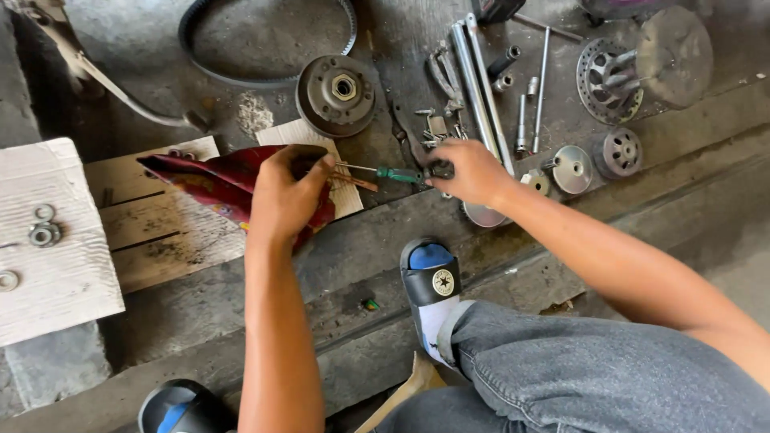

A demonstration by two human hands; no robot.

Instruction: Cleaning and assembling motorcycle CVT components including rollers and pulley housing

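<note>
While the left hand [282,196] is closed down on a dark red rag [216,183], pinning it and whatever small part lies under the fingers against a pale wooden block [341,196], a screwdriver [385,171] with a green handle is gripped in the right hand [473,171], its thin shaft pointed left toward the left fingertips. What sits beneath those fingers is hidden, so the exact point of contact cannot be told.

The step in hand is judged to be prying or scraping at a small piece held in the rag. It is best done with the tip kept low and angled away from the left fingers, since a slip along the shaft would run straight into them. Steady, short pressure is called for rather than a long push, and the piece is better held braced on the wood than lifted free.

Loose parts are spread on the concrete floor [265,40] beyond: a round clutch assembly [336,95] just behind the block, a drive belt [204,56] farther back, long steel bars [477,80] and sockets [521,120] to the right, and slotted pulley halves [618,76] at far right. Washers [44,232] lie on a white board [56,281] at the left. A sandalled foot [431,277] rests near, well clear of the tool.
</note>
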